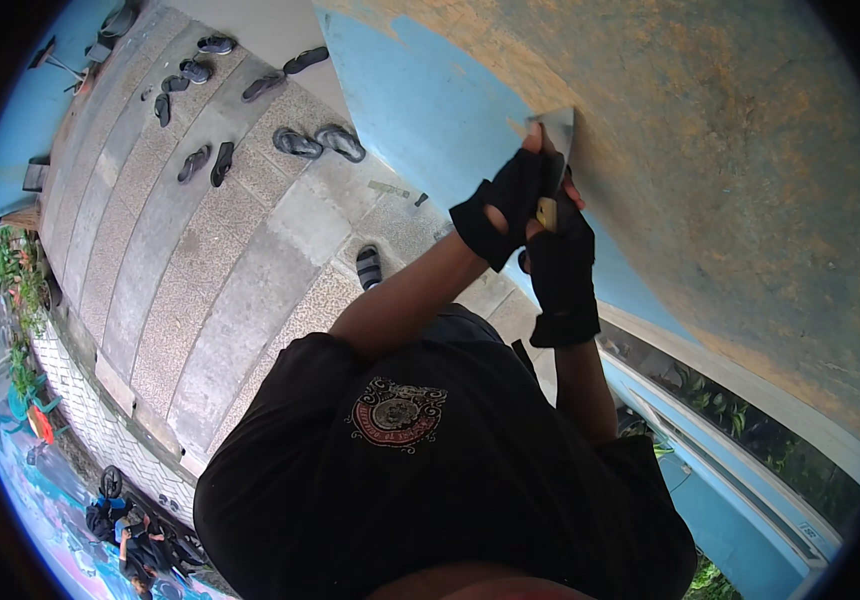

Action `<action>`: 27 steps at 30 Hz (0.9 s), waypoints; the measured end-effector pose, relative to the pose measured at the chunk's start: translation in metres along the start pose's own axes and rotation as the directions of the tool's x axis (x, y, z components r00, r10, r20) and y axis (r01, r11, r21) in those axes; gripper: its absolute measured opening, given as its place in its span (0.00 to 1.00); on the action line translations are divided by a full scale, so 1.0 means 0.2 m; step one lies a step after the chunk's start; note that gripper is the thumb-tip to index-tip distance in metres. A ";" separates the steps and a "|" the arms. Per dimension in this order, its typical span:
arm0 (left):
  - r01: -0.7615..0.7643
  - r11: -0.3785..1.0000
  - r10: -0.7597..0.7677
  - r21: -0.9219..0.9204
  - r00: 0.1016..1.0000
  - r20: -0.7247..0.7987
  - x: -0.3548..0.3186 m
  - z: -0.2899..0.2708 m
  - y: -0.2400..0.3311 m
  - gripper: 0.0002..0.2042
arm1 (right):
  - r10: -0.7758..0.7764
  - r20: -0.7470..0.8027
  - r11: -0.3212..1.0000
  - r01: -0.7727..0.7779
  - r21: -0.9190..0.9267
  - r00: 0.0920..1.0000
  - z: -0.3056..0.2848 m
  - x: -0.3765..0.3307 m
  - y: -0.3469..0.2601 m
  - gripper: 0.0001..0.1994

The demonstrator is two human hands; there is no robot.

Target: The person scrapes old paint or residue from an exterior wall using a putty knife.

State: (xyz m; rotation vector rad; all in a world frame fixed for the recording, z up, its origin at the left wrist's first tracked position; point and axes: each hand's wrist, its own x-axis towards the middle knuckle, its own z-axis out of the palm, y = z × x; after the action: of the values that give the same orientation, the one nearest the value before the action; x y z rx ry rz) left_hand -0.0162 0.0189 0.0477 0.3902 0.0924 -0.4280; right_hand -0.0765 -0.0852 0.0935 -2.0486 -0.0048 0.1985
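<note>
Both my hands wear black fingerless gloves and are closed on one scraper, a putty knife with a wide flat metal blade [558,128]. My left hand [518,192] grips it close to the blade, its thumb stretched toward the metal. Just below, my right hand [563,262] wraps the yellowish handle [547,213]. The blade's edge lies against the wall [710,170], along the border between light blue paint [430,95] and a worn brown-yellow patch. Much of the handle is hidden by my fingers.
Several sandals [297,142] and dark shoes [216,45] lie on the striped paving [250,270] to the left. One sandal [369,267] is near my left forearm. A ledge [740,385] runs below the wall. Far lower left are plants, a motorcycle [111,482] and a person [130,545].
</note>
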 end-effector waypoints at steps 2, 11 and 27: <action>-0.006 0.998 0.009 -0.057 0.999 0.042 -0.01 -0.02 0.04 0.32 | 0.000 -0.020 1.000 0.000 0.009 1.000 0.00 -0.03 0.00 0.12; -0.006 1.000 0.007 -0.029 0.999 0.040 0.02 -0.03 0.06 0.34 | 0.053 -0.009 0.996 -0.053 0.067 0.999 0.05 0.01 -0.02 0.13; -0.142 0.989 0.144 -0.037 0.988 0.056 -0.14 -0.06 0.16 0.27 | 0.005 0.296 0.875 -0.147 0.461 0.955 0.05 0.02 -0.13 0.17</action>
State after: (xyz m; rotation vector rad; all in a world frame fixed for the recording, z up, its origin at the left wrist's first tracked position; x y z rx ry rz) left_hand -0.0282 0.0607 0.0532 0.3495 0.0137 -0.2956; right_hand -0.0710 -0.0645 0.1108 -1.5085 -0.0491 0.4968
